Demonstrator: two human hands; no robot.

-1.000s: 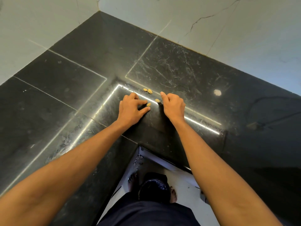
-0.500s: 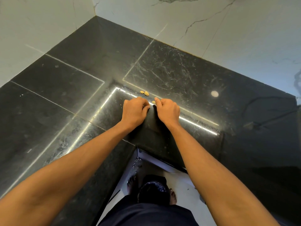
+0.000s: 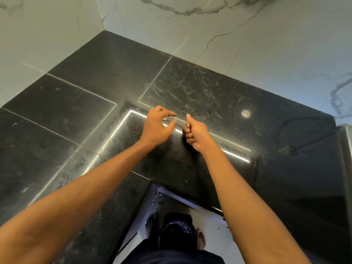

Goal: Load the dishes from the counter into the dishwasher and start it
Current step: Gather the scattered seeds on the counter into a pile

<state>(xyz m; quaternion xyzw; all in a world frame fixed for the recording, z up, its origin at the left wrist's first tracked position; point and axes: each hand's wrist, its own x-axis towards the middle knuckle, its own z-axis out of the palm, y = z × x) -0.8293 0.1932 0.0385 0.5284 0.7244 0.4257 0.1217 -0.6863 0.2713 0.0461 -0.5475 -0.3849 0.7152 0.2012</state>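
Your left hand (image 3: 158, 126) is hovering wide-fingered directly over the pale scrap (image 3: 164, 119) on the counter (image 3: 91, 103), nearer it than your right hand (image 3: 194, 133), which is sitting curled just beside the scrap, contents untellable. No dishes are showing around it.

My counter (image 3: 190, 88) is black with faint white veining and pale seams; the walls (image 3: 247, 35) behind its far edges are white marble, grey-veined.
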